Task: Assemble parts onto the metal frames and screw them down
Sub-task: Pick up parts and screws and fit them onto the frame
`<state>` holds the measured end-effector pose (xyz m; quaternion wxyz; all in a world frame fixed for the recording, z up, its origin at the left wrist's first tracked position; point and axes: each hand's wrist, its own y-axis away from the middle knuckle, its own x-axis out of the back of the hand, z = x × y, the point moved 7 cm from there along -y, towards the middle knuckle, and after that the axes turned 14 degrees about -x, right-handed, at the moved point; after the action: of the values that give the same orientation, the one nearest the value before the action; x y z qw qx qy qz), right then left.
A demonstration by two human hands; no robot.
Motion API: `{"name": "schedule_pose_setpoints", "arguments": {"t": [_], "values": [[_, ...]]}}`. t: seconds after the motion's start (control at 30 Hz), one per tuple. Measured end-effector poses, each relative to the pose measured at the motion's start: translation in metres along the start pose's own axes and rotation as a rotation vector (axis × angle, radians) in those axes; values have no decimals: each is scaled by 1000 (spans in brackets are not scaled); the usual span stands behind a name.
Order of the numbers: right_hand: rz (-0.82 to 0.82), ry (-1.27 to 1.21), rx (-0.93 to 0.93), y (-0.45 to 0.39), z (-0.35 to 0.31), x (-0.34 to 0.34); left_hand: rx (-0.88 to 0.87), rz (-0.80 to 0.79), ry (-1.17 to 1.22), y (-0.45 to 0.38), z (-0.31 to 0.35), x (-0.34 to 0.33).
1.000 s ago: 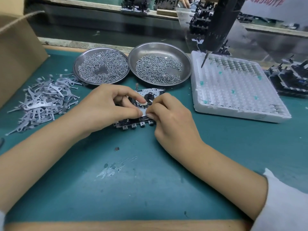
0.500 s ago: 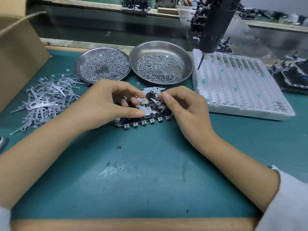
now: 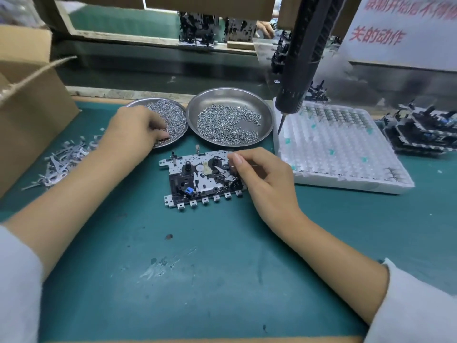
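Observation:
A metal frame (image 3: 195, 180) with black plastic parts, two black spindles and a blue piece lies flat on the green mat. My right hand (image 3: 268, 180) grips its right end, the index finger curled over the top near a small silver lever (image 3: 220, 170). My left hand (image 3: 133, 128) reaches into the left steel dish (image 3: 178, 112), fingertips down among the small screws (image 3: 170, 115); whether it holds any is hidden. A second dish (image 3: 249, 96) beside it holds larger screws (image 3: 226, 123).
An electric screwdriver (image 3: 298, 75) hangs above the white foam tray (image 3: 346, 157), bit pointing down. A pile of flat metal levers (image 3: 60, 160) lies far left beside a cardboard box (image 3: 32, 107). Stacked assembled frames (image 3: 425, 131) sit at the far right.
My left hand left the frame and moved up-left into the left screw dish. My right hand stayed at the frame's right end. The frame now lies uncovered.

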<state>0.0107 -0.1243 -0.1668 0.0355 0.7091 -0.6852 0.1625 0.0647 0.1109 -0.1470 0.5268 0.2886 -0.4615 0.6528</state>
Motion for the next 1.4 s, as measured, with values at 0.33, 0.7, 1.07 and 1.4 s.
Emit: {"name": "schedule_pose_setpoints", "arguments": {"t": [0.33, 0.7, 1.07, 1.4], "values": [[-6, 107, 92, -1, -10, 1, -99, 204, -17, 10, 4, 15], [-156, 941, -142, -101, -9, -18, -59, 351, 242, 23, -1, 21], [-41, 876, -64, -101, -14, -12, -82, 362, 246, 27, -4, 18], [35, 658, 19, -96, -15, 0, -179, 357, 156, 27, 4, 16]]}}
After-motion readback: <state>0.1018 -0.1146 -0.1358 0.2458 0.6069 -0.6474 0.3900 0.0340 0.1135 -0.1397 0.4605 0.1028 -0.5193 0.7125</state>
